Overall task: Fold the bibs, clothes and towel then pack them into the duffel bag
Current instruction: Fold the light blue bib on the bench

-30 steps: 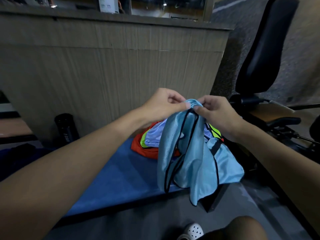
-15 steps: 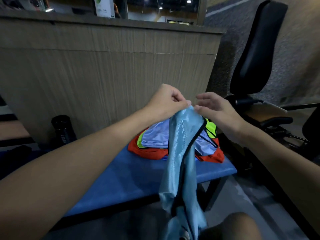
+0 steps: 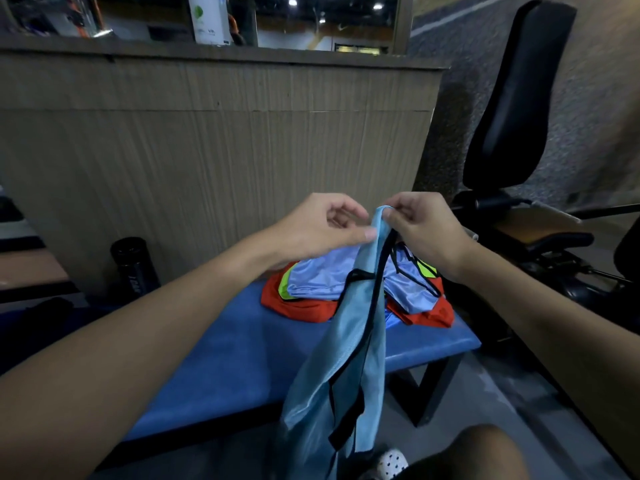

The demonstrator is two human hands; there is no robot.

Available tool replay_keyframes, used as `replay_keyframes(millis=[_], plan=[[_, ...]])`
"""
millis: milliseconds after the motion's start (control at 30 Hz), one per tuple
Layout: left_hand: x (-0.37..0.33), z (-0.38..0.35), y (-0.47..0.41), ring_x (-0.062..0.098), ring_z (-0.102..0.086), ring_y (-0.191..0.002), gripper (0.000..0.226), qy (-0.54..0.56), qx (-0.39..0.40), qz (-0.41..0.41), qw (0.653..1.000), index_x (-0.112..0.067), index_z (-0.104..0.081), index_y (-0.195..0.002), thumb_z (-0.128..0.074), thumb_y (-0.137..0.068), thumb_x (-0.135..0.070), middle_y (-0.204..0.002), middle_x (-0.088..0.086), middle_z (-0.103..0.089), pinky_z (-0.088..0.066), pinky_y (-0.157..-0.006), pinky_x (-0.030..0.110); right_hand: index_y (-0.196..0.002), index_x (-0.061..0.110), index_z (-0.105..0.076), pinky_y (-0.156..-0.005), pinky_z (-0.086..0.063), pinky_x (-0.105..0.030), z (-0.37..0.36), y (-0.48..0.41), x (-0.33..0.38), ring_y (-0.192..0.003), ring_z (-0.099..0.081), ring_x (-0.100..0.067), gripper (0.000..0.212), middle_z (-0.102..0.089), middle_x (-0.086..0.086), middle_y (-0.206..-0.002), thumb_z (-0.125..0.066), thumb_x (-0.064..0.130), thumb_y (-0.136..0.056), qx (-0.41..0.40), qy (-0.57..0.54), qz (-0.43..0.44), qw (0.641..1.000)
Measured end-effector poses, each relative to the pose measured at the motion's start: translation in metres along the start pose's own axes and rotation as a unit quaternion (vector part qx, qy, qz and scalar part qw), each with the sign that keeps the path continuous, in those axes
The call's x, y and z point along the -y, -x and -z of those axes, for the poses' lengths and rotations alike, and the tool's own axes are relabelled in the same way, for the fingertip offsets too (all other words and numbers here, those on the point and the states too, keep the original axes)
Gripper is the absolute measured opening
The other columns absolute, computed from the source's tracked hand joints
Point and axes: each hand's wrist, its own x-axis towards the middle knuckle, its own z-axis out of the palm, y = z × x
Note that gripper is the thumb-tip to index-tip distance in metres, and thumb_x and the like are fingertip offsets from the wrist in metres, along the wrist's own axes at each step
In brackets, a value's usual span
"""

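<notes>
A light blue bib (image 3: 349, 348) with black trim hangs down in front of the blue bench (image 3: 214, 355). My right hand (image 3: 422, 230) pinches its top edge. My left hand (image 3: 322, 226) is just left of that edge, fingers curled, thumb tip touching the fabric. Behind the hanging bib, a pile of bibs (image 3: 322, 289) in orange, neon yellow and pale blue lies on the far right end of the bench. No duffel bag is clearly visible.
A wood-panelled wall (image 3: 214, 150) stands behind the bench. A black bottle (image 3: 133, 265) stands on the floor at the left. Black gym machine seat (image 3: 512, 98) and frame stand at the right. My knee (image 3: 481, 452) and white shoe (image 3: 391, 462) are at the bottom.
The bib, bunched up a second ago, now hangs long and straight. The top edge passed from my left hand's pinch to my right hand's pinch.
</notes>
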Motion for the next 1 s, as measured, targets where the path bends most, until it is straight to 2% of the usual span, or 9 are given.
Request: replay_keyframes(millis=[167,300,367,567,633,700,800,900,1000], plan=[[0.005,0.0,0.009,0.012,-0.061,-0.076,0.03,-0.045,0.025,0.012,0.999,-0.002,-0.069,-0.099,-0.085,-0.074,-0.006,-0.087,0.002,-0.067,-0.054,-0.077,0.025,-0.091,0.005,-0.068,-0.066,-0.048,-0.036,-0.006,-0.006,0.004,-0.07,-0.056,-0.016,0.019,-0.069,-0.026,-0.084,-0.052,0.01,-0.099,-0.012,0.009,-0.004,1.0],[0.01,-0.006,0.008,0.018,-0.062,-0.073,0.016,-0.038,-0.007,0.018,0.999,0.003,-0.067,-0.088,-0.08,-0.078,0.001,-0.079,0.01,-0.068,-0.055,-0.075,0.035,-0.09,0.004,-0.068,-0.065,-0.042,-0.034,-0.007,-0.007,0.007,-0.069,-0.051,-0.019,0.021,-0.063,-0.017,-0.076,-0.051,0.013,-0.099,-0.015,0.003,-0.006,1.0],[0.011,-0.007,0.006,0.02,-0.059,-0.07,0.008,-0.047,-0.032,0.016,0.998,-0.001,-0.067,-0.08,-0.073,-0.084,0.003,-0.074,0.011,-0.065,-0.05,-0.069,0.035,-0.091,0.006,-0.068,-0.066,-0.043,-0.036,-0.005,-0.008,0.006,-0.07,-0.052,-0.02,0.02,-0.064,-0.022,-0.078,-0.051,0.014,-0.099,-0.015,-0.002,-0.009,1.0],[0.01,-0.007,-0.002,0.013,-0.043,-0.046,0.023,0.051,-0.141,0.049,0.987,-0.015,-0.051,-0.083,-0.049,-0.097,0.004,-0.065,0.014,-0.053,-0.035,-0.044,0.023,-0.089,0.019,-0.064,-0.055,-0.038,-0.033,0.008,-0.01,-0.002,-0.062,-0.046,-0.021,0.024,-0.057,-0.015,-0.076,-0.044,0.014,-0.1,-0.019,0.023,-0.021,0.999],[0.009,-0.004,-0.006,0.016,-0.038,-0.05,0.03,0.067,-0.162,0.051,0.983,-0.016,-0.055,-0.082,-0.041,-0.097,0.005,-0.066,0.014,-0.05,-0.028,-0.047,0.023,-0.086,0.02,-0.061,-0.05,-0.036,-0.029,0.01,-0.011,-0.003,-0.057,-0.043,-0.018,0.023,-0.054,-0.011,-0.071,-0.045,0.01,-0.1,-0.014,0.084,-0.004,0.996],[0.007,-0.001,-0.009,0.024,-0.043,-0.062,0.035,0.071,-0.16,0.062,0.983,-0.016,-0.066,-0.075,-0.039,-0.091,-0.002,-0.072,0.021,-0.054,-0.034,-0.057,0.031,-0.087,0.015,-0.062,-0.053,-0.043,-0.035,0.011,-0.012,-0.003,-0.062,-0.049,-0.017,0.019,-0.06,-0.014,-0.073,-0.048,0.007,-0.098,-0.016,0.128,0.01,0.992],[0.002,0.001,-0.007,0.025,-0.056,-0.081,0.019,0.113,-0.106,0.078,0.985,-0.011,-0.073,-0.08,-0.056,-0.087,-0.016,-0.09,0.025,-0.065,-0.045,-0.076,0.039,-0.091,0.009,-0.064,-0.062,-0.049,-0.041,0.012,-0.013,-0.001,-0.069,-0.055,-0.019,0.016,-0.066,-0.021,-0.084,-0.05,0.006,-0.098,-0.016,0.143,0.014,0.99],[0.008,0.007,-0.003,0.017,-0.059,-0.084,0.023,-0.041,-0.06,0.022,0.997,-0.014,-0.061,-0.098,-0.077,-0.084,-0.021,-0.1,0.012,-0.067,-0.048,-0.076,0.029,-0.088,0.011,-0.062,-0.056,-0.042,-0.033,0.011,-0.014,0.001,-0.061,-0.049,-0.014,0.02,-0.06,-0.015,-0.073,-0.046,0.005,-0.099,-0.017,0.113,0.007,0.993],[0.013,0.01,-0.002,0.011,-0.062,-0.089,0.03,-0.096,-0.067,-0.025,0.993,-0.016,-0.053,-0.104,-0.075,-0.085,-0.009,-0.103,0.006,-0.067,-0.048,-0.077,0.02,-0.093,0.01,-0.062,-0.048,-0.036,-0.022,0.008,-0.011,0.003,-0.048,-0.043,-0.003,0.026,-0.054,-0.003,-0.067,-0.039,0.002,-0.1,-0.015,0.078,-0.006,0.997]])
